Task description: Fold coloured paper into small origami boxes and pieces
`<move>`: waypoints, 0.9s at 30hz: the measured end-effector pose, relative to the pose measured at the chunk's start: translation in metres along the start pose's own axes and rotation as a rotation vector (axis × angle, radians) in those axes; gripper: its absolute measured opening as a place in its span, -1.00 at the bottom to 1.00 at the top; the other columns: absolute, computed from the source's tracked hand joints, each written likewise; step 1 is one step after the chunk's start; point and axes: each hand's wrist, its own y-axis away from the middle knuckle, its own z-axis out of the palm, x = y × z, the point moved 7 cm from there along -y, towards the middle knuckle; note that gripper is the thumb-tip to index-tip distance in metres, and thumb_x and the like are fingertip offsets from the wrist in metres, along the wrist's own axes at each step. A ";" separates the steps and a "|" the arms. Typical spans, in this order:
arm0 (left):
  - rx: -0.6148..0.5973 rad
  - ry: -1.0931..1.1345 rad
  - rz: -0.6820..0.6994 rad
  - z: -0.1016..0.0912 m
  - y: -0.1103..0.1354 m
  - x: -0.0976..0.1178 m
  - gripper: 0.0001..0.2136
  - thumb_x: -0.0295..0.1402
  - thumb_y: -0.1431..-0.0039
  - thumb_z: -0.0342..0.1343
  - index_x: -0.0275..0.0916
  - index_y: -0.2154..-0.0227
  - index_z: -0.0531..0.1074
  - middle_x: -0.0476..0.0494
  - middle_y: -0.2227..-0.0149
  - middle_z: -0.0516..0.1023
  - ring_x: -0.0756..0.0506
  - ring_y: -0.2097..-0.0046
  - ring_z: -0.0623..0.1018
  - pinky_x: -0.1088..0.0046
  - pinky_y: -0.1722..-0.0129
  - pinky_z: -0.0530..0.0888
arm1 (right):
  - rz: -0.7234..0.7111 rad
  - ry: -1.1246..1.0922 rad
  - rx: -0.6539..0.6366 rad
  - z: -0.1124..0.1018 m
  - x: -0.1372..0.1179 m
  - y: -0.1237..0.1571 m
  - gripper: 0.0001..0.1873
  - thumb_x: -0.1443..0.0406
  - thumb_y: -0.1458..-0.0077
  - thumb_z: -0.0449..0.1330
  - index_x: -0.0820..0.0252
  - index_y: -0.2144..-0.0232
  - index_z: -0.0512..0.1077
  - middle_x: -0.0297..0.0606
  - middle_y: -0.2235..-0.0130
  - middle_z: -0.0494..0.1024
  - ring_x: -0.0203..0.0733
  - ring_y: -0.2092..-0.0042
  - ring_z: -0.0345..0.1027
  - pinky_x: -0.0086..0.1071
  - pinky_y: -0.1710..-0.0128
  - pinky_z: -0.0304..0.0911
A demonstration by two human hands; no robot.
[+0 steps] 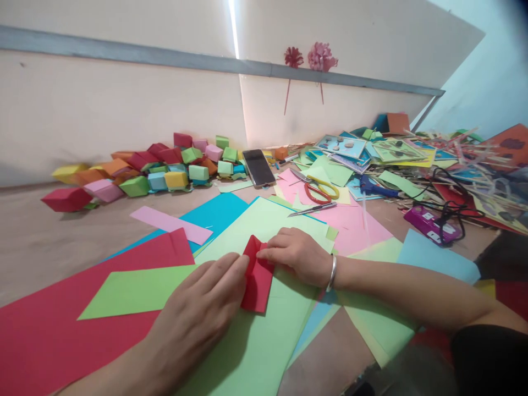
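Observation:
A small piece of folded red paper (258, 286) lies on a pale green sheet (231, 352), its far end creased into a point. My left hand (210, 297) grips its left edge, with the fingertips partly hidden behind the paper. From the right, my right hand (299, 256) pinches the upper right edge, thumb and fingers closed near the fold. A light green strip (127, 291) rests beside my left hand on a large red sheet (82, 335). Past them lie a pink strip (171, 223) and a blue sheet (223, 212).
Several folded paper boxes (142, 186) are heaped at the back left, beside a phone (258, 168). Scissors (319, 191) and a craft knife (312, 209) lie beyond my right hand. Farther right are a blue glue gun (377, 187), a purple power strip (433, 224) with a black cable, and piled papers.

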 end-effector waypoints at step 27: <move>-0.239 0.041 -0.035 0.009 0.010 0.014 -0.71 -0.69 -0.08 -0.06 -0.25 0.28 0.46 -0.18 0.36 0.54 -0.23 0.33 0.53 0.14 0.27 0.46 | -0.262 0.189 -0.450 -0.020 -0.018 0.010 -0.84 0.39 -0.26 0.06 0.28 0.32 0.44 -0.24 0.30 0.49 -0.25 0.35 0.15 -0.31 0.38 -0.12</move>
